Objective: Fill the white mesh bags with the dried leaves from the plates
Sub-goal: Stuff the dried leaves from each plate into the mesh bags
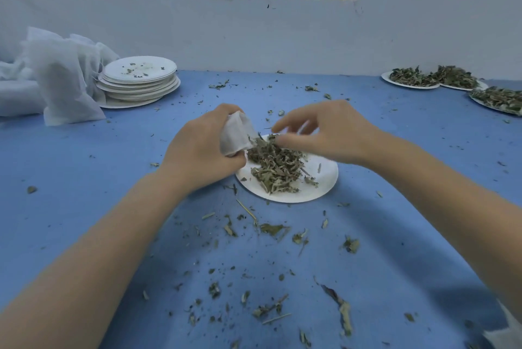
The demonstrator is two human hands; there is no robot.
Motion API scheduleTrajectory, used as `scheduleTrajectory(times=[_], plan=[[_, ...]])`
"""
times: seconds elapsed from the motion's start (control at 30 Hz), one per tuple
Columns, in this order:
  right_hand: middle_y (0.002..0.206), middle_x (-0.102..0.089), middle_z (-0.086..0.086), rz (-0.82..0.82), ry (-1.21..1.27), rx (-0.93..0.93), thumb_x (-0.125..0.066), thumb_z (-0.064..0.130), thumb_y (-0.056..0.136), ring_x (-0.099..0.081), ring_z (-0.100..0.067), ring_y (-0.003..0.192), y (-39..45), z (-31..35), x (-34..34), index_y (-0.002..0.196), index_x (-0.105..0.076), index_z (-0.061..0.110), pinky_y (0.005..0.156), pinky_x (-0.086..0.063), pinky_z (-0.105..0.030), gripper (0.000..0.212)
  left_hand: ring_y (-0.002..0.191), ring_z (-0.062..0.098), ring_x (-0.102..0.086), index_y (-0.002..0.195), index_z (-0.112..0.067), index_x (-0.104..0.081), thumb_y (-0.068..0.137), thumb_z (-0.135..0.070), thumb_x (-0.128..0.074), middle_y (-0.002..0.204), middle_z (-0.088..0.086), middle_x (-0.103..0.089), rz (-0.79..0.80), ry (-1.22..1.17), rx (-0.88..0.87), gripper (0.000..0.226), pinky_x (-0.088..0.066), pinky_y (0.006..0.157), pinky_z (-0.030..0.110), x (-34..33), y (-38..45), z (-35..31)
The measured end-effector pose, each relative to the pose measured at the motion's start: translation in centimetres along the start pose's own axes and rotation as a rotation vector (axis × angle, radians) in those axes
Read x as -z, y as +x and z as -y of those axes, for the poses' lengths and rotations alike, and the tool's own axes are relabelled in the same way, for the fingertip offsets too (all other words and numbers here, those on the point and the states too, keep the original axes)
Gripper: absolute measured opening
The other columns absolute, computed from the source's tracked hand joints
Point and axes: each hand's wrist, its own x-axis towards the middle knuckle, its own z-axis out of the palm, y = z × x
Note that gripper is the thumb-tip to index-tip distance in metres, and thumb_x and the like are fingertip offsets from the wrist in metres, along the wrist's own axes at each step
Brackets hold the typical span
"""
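Observation:
A white paper plate [322, 179] in the middle of the blue table holds a heap of dried leaves [275, 165]. My left hand [197, 151] grips a small white mesh bag [236, 134] at the plate's left edge, its mouth tipped towards the heap. My right hand [322, 134] hovers over the far side of the plate, fingers curled down, fingertips touching the top of the leaves. Whether it pinches any leaves is blurred.
A pile of white mesh bags [53, 80] lies at the back left beside a stack of used plates [138, 80]. Three plates of dried leaves [412, 79] stand at the back right. Leaf scraps [271, 228] litter the blue cloth near me.

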Motion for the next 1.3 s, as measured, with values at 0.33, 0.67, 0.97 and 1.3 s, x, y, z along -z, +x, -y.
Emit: scheduleTrajectory(times=[0.33,0.67,0.97,1.3], plan=[[0.084,-0.061,0.009,0.149,-0.345,0.005,-0.064,0.03,0.084,-0.049,-0.007,0.078,-0.4,-0.5,-3.3,0.117,-0.065,0.029,0.059,-0.039,-0.009,0.034,0.081,0.019,-0.049,0.121,-0.027,-0.048,0.068,-0.023,-0.068,0.094,-0.008,-0.052,0.086,0.055,-0.018,0.057,-0.038,0.066,0.028,-0.2,-0.3,0.3],[0.092,-0.068,0.007,-0.034,-0.128,0.064,-0.071,0.03,0.082,-0.056,-0.005,0.081,0.3,1.2,-0.1,0.097,-0.074,0.026,0.077,-0.044,-0.016,0.016,0.086,0.018,-0.052,0.12,-0.026,-0.05,0.067,-0.029,-0.071,0.1,-0.007,-0.057,0.095,0.019,-0.045,0.057,-0.041,0.069,0.029,-0.4,-0.5,-0.3],[0.076,-0.067,-0.007,-0.008,-0.083,0.109,-0.061,0.018,0.085,-0.046,-0.012,0.065,1.1,3.0,-3.0,0.092,-0.071,0.011,0.063,-0.038,-0.024,0.014,0.086,0.014,-0.056,0.114,-0.022,-0.054,0.063,-0.033,-0.069,0.096,-0.009,-0.06,0.064,-0.15,-0.035,0.055,-0.046,0.072,0.029,-1.0,-0.8,-1.8],[0.081,-0.066,0.001,-0.121,0.02,0.117,-0.063,0.0,0.075,-0.061,-0.013,0.077,1.0,3.6,-3.3,0.079,-0.071,0.018,0.073,-0.047,-0.023,0.021,0.086,0.013,-0.056,0.111,-0.021,-0.055,0.061,-0.029,-0.075,0.095,-0.009,-0.061,0.031,-0.2,-0.007,0.055,-0.045,0.071,0.025,-0.9,-0.6,-1.8]])
